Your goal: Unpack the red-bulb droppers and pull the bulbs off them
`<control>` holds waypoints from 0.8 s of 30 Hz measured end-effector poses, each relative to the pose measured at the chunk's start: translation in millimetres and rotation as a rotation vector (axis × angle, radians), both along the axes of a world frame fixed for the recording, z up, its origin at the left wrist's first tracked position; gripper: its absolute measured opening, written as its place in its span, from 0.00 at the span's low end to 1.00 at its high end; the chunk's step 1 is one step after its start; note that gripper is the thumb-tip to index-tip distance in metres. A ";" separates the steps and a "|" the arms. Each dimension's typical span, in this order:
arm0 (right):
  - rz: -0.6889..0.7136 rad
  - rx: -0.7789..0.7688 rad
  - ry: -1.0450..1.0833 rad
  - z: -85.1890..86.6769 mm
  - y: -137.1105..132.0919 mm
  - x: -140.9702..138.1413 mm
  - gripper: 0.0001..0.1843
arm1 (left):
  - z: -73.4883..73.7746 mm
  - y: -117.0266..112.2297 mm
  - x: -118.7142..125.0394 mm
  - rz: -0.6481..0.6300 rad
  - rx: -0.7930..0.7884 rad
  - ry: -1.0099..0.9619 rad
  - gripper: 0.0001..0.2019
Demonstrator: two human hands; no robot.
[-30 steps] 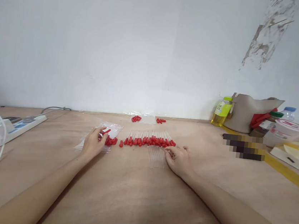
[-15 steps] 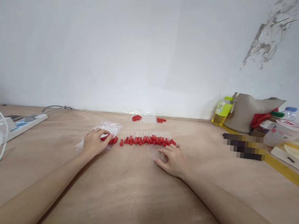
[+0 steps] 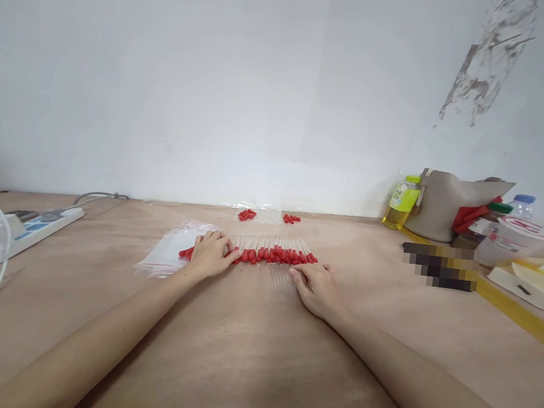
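Both forearms (image 3: pixel 114 337) stretch forward, left hand (image 3: pixel 210 256) palm-down and arched, right hand (image 3: pixel 317 289) loosely curled.

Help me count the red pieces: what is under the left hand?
Red pieces show at the left edge of the left hand, and a row of red bulbs runs on from its right. Beneath the hand, everything is covered, so any pieces there cannot be counted.

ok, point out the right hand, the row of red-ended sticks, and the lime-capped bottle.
Right hand (image 3: pixel 317 289): head view, back of the hand.
Row of red-ended sticks (image 3: pixel 274 255): head view, red end near the row's middle.
Lime-capped bottle (image 3: pixel 402 199): head view, on its label.
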State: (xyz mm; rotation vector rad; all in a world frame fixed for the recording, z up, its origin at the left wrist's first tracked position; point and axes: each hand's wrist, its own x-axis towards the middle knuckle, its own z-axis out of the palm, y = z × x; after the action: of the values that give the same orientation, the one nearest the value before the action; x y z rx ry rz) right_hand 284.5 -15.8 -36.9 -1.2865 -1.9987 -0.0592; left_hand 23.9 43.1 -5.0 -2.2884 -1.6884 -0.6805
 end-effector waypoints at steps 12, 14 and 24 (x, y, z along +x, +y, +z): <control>-0.005 0.104 0.185 -3.5 4.7 2.6 0.15 | 3.3 -20.5 -2.9 -0.009 0.176 -0.090 0.10; 0.003 0.197 0.199 -2.8 3.1 2.7 0.22 | 1.8 -28.8 -3.4 -0.116 0.197 -0.084 0.09; 0.164 0.335 -0.160 -0.9 -6.6 -4.0 0.17 | -18.2 -59.9 21.0 -0.522 0.168 -0.052 0.05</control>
State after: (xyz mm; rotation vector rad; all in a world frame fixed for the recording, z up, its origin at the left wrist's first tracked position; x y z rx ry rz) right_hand 280.5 -22.4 -37.8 -0.9270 -2.1131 -0.4116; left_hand 44.9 -16.8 -23.2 -2.6143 -0.9947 -0.9440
